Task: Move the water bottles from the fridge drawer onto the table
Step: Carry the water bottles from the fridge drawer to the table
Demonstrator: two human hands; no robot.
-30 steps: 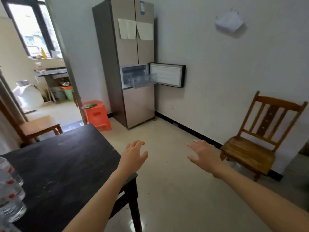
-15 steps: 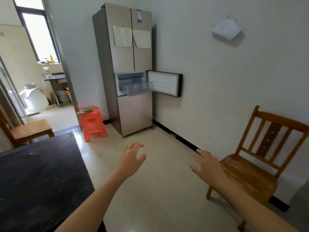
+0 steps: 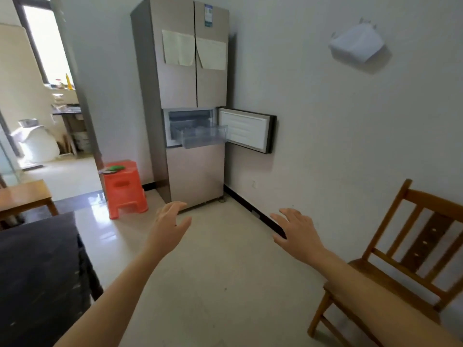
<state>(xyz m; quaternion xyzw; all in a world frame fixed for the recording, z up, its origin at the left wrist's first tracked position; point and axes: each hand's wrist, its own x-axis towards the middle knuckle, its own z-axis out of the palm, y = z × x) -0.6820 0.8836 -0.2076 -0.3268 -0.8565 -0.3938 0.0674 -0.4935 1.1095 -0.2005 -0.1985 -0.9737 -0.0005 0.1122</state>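
A tall beige fridge (image 3: 185, 83) stands against the far wall. Its small middle door (image 3: 246, 132) hangs open to the right, and a clear plastic drawer (image 3: 204, 137) is pulled out of the compartment. What the drawer holds is too faint to tell. The dark table (image 3: 37, 271) fills the lower left; no bottles show on its visible part. My left hand (image 3: 170, 225) and my right hand (image 3: 297, 230) are stretched forward over the floor, both empty with fingers apart, well short of the fridge.
An orange plastic stool (image 3: 124, 189) stands left of the fridge by a doorway. A wooden chair (image 3: 406, 259) sits against the right wall. A low wooden seat (image 3: 23, 194) is at the far left. Pale tiled floor (image 3: 213, 271) runs from me to the fridge.
The view has moved toward the fridge and turned right. The bottles on the table's left edge have slipped out of view. Both hands stay empty and outstretched.
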